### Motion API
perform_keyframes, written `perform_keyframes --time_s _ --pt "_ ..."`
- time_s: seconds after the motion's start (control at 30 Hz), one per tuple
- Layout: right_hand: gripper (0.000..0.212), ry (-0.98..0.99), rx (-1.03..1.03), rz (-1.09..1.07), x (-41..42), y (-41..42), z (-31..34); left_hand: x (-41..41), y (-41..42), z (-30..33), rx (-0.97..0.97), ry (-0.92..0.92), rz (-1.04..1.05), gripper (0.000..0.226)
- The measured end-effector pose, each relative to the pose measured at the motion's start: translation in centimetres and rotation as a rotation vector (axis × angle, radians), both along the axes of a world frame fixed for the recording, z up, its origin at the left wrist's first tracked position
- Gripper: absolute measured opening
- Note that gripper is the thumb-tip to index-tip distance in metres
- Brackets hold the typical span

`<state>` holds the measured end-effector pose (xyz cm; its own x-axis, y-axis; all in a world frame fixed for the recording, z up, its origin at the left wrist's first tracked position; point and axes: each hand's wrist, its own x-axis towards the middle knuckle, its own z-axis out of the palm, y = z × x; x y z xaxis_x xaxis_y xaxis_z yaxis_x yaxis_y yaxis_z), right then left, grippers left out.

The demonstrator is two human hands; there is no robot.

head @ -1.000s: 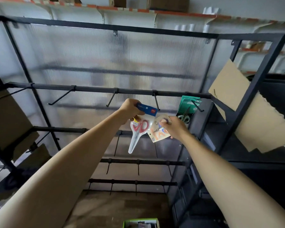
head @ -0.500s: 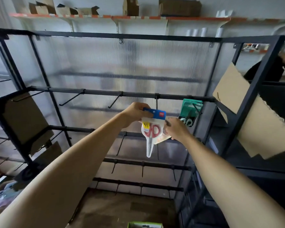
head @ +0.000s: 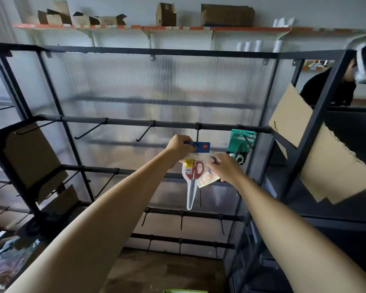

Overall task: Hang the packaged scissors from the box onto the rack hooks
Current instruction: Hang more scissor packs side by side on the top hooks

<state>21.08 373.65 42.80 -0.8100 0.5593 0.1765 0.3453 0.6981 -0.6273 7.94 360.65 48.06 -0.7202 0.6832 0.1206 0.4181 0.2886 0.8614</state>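
Observation:
My left hand pinches the blue header card of a pack of red-handled scissors, holding its hole at the tip of a black rack hook. The pack hangs straight down. My right hand grips a second scissors pack with orange print, half hidden behind the first. A green scissors pack hangs on the hook to the right. Only the top edge of the green box shows at the bottom of the head view.
The black rack has several bare hooks on the same bar to the left and on lower bars. Cardboard sheets lean on the frame at right and left. A person in black stands behind the rack at right.
Both hands rose and shifted right toward the hook. The red scissors pack swung from tilted to hanging vertically, its header now at the hook tip. The camera tilted upward.

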Motion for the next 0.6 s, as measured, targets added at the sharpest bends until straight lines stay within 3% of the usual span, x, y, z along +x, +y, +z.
perform_keyframes --time_s 0.4,0.6 --pt "0.021 -0.003 -0.009 -0.04 -0.1 2.7 0.2 -2.8 4.7 -1.4 -0.003 0.134 0.15 0.016" --pt "0.022 -0.02 -0.019 -0.086 -0.9 4.4 -0.3 -5.4 7.4 -1.9 0.021 0.074 0.179 0.014"
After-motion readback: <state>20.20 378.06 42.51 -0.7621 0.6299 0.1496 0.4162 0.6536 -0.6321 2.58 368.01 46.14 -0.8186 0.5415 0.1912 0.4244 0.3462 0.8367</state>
